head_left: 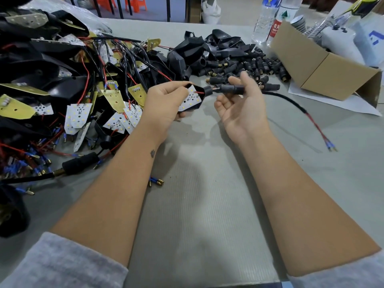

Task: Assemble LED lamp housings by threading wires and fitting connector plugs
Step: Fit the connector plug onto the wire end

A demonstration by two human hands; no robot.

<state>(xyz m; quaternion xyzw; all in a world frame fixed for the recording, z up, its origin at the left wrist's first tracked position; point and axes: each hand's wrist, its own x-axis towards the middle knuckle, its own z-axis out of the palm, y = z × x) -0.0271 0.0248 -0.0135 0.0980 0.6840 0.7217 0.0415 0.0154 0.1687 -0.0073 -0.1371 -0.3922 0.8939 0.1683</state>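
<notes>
Here, mid-frame above the tabletop (pixel 197 204), my left hand (pixel 164 100) grips the lamp housing (pixel 192 98), while my right hand (pixel 241 107) pinches the connector plug (pixel 230 88) at its neck, other fingers relaxed.

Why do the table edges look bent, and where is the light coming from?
Head view: the wide lens bows straight lines, so the table and cardboard box curve near the frame's edges. Soft shadows fall toward the viewer under the left hand and right hand, suggesting overhead light from ahead. The far bottles look slightly soft.
</notes>
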